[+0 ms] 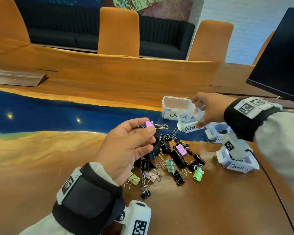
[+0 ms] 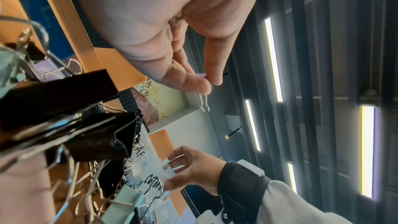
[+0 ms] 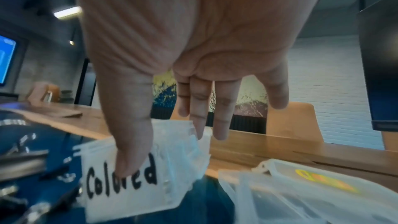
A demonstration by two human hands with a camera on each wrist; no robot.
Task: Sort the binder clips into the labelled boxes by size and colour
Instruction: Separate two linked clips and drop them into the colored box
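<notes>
My left hand (image 1: 148,128) pinches a small purple binder clip (image 1: 149,124) between thumb and fingers, raised above the pile of clips (image 1: 170,158); its wire handle points right. In the left wrist view the left hand (image 2: 210,83) hides most of the clip, and only its wire handle (image 2: 204,101) hangs out. My right hand (image 1: 199,112) grips the clear box labelled "Colored" (image 1: 188,128), thumb on the label and fingers over the far rim. The right wrist view shows that box (image 3: 129,193) tilted under the right hand (image 3: 165,147).
A clear "LARGE" box (image 1: 176,107) stands just behind the Colored box. Another box (image 1: 215,133), its label hidden, and the "Small" box (image 1: 238,165) sit under my right forearm. A dark monitor (image 1: 278,53) stands at the right. Orange chairs (image 1: 118,31) line the table's far side.
</notes>
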